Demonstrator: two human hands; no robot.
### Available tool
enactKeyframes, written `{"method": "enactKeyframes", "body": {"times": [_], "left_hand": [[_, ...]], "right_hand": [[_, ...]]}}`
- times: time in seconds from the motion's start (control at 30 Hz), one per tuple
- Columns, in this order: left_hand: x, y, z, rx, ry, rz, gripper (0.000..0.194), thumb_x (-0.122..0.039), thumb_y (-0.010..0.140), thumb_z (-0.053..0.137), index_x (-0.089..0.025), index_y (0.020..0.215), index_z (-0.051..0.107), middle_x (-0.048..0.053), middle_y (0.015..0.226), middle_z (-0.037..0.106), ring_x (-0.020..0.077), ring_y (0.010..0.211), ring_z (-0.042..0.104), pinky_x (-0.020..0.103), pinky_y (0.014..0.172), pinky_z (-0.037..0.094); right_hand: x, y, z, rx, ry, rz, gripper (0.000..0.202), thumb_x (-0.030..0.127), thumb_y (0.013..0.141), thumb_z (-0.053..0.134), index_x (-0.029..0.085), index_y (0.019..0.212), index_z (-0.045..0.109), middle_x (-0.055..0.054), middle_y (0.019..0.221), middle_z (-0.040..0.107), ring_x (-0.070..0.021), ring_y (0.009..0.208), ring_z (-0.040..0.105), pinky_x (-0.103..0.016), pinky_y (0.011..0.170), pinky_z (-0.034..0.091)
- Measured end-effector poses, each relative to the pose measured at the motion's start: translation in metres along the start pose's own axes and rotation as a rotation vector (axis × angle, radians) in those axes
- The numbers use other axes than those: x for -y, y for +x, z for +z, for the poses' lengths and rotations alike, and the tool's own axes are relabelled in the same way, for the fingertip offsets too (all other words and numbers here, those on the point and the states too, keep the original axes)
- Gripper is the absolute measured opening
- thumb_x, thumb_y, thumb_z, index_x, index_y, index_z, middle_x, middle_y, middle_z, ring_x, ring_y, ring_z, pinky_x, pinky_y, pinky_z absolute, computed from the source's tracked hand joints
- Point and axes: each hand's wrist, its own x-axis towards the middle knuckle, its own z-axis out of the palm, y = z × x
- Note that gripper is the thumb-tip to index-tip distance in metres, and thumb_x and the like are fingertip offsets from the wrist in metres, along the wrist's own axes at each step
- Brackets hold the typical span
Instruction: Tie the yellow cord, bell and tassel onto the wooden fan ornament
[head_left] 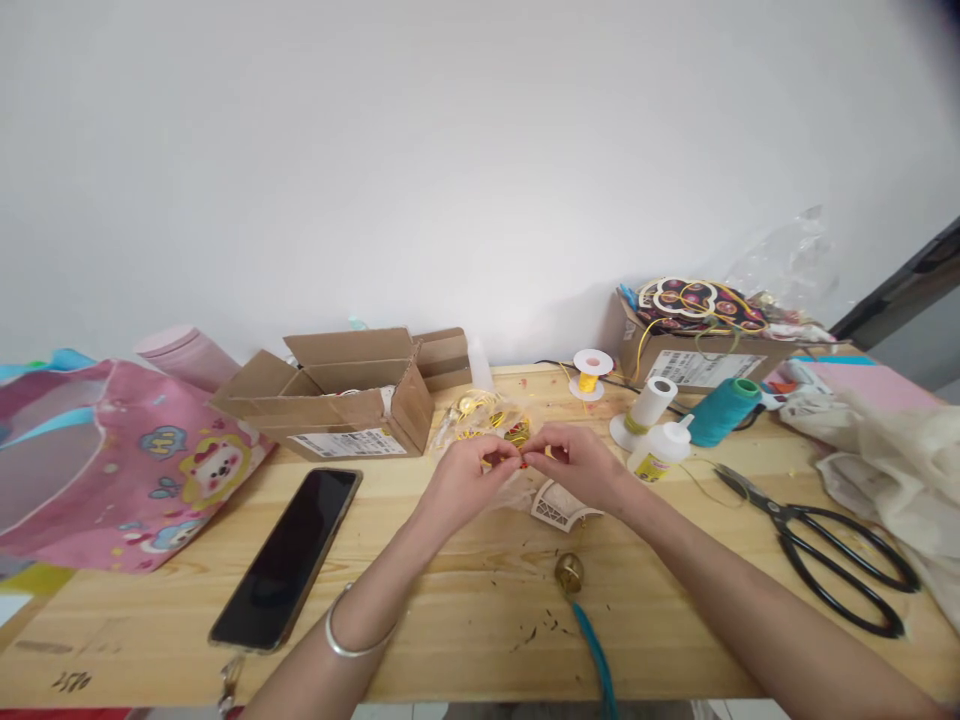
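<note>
My left hand (472, 475) and my right hand (581, 465) meet at the fingertips over the middle of the wooden table (450, 610). Both are pinched closed around something small, with a bit of red between them, too small to make out. Right behind the fingers lies a clear plastic bag (480, 412) with yellow and red pieces. A pale cut-out piece (559, 507) with a lattice pattern rests below my right hand. Nearer to me, a brass bell (569, 573) lies with a teal tassel (595, 655) attached.
A phone (289, 560), an open cardboard box (345, 405) and a pink bag (165, 460) are at left. Spools (589, 374), a glue bottle (661, 450), teal thread (724, 411), black scissors (817, 540), a filled box (697, 350) and cream cloth (892, 470) stand or lie at right.
</note>
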Motion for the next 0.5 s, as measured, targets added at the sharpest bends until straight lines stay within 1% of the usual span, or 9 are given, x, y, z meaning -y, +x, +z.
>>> {"method": "enactKeyframes", "body": {"times": [0.07,0.13,0.27,0.37,0.5], "left_hand": [[-0.002,0.006,0.011,0.07,-0.025,-0.041,0.017,-0.028,0.072,0.052,-0.018,0.072,0.066,0.0,0.067,0.065,0.012,0.057,0.053,0.021,0.051,0.038],[-0.002,0.012,0.023,0.13,-0.029,-0.053,0.017,-0.027,0.072,0.052,-0.017,0.072,0.066,-0.001,0.065,0.065,0.0119,0.057,0.053,0.021,0.051,0.038],[-0.005,0.02,0.046,0.216,0.078,0.018,0.019,-0.027,0.072,0.05,-0.018,0.073,0.067,0.0,0.064,0.065,0.0126,0.057,0.054,0.021,0.051,0.037],[-0.011,0.025,0.058,0.231,0.214,0.063,0.018,-0.024,0.071,0.051,-0.019,0.069,0.067,0.0,0.06,0.063,0.0128,0.053,0.053,0.022,0.049,0.034],[-0.013,0.031,0.067,0.216,0.33,0.022,0.014,-0.025,0.068,0.055,-0.019,0.065,0.067,0.001,0.057,0.062,0.0145,0.053,0.054,0.023,0.048,0.032]], "right_hand": [[-0.007,-0.01,-0.003,-0.006,-0.042,0.059,0.013,0.023,0.074,0.053,0.02,0.074,0.066,0.002,0.066,0.061,-0.0088,0.057,0.048,-0.02,0.053,0.034],[-0.015,-0.021,-0.007,-0.015,-0.101,0.109,0.014,0.024,0.074,0.053,0.019,0.072,0.066,0.001,0.067,0.063,-0.0096,0.058,0.05,-0.021,0.053,0.035],[-0.027,-0.04,-0.013,-0.058,-0.193,0.163,0.015,0.024,0.075,0.051,0.019,0.075,0.065,0.0,0.071,0.065,-0.0109,0.059,0.053,-0.022,0.054,0.037],[-0.032,-0.049,-0.016,-0.125,-0.171,0.147,0.016,0.023,0.076,0.048,0.02,0.074,0.064,-0.001,0.07,0.065,-0.011,0.059,0.053,-0.022,0.053,0.037],[-0.036,-0.056,-0.015,-0.257,-0.052,0.103,0.015,0.022,0.077,0.048,0.018,0.073,0.063,-0.001,0.066,0.064,-0.01,0.055,0.051,-0.021,0.049,0.037]]}}
